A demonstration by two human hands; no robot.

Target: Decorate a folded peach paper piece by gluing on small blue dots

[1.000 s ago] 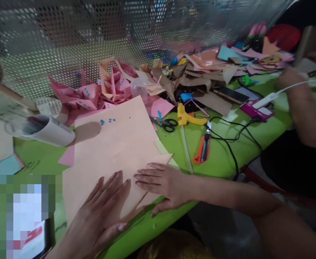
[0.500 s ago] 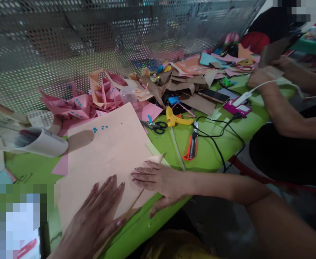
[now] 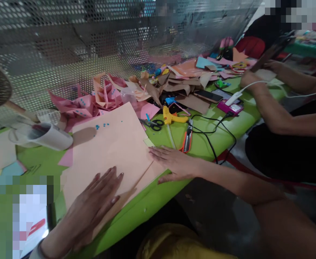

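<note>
A large peach paper sheet (image 3: pixel 112 144) lies on the green table, with a few small blue bits near its far edge. On its near left part my left hand (image 3: pixel 100 196) rests flat, fingers stretched. My right hand (image 3: pixel 174 162) lies flat on the sheet's right corner, fingers extended and thumb apart. Between the hands runs a slanting paper edge, where one layer overlaps another. Just beyond my right hand are an orange box cutter (image 3: pixel 186 139), a yellow glue gun (image 3: pixel 171 117) with its glue stick, and black scissors (image 3: pixel 155 125).
Folded pink paper pieces (image 3: pixel 85 104) and brown scraps (image 3: pixel 174 86) line the metal mesh. A white cup (image 3: pixel 57 138) stands at left, beside a phone (image 3: pixel 36 219). A black cord runs from the purple power strip (image 3: pixel 230 107). At right a co-worker's hands (image 3: pixel 252 79) hold something dark.
My right hand has slid right and away from me to the sheet's corner, and the raised paper flap there now lies flat. My left hand stays on the sheet. The camera view shifted slightly.
</note>
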